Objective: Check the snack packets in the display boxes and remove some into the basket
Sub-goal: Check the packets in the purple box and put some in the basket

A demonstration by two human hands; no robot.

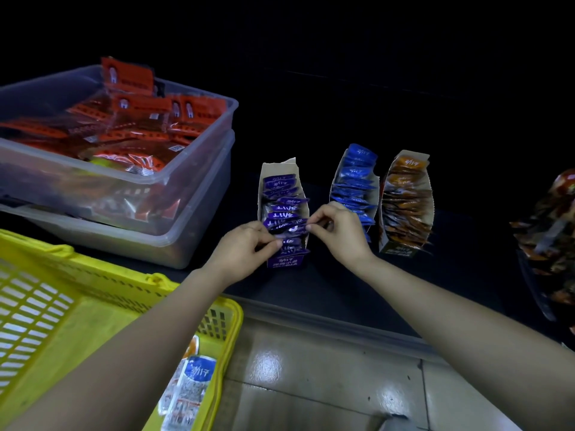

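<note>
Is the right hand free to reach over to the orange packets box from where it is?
Probably yes. The right hand sits at the purple box; the orange box stands open-topped further right, with only the blue box between. It is pinching a purple packet, though.

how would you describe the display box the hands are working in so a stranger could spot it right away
On the dark shelf, right of the stacked clear tubs, three narrow cardboard display boxes stand in a row. It is the leftmost one, the purple box, with the left hand and right hand pinching packets in it. Its neighbours hold blue packets and orange-brown packets.
</note>
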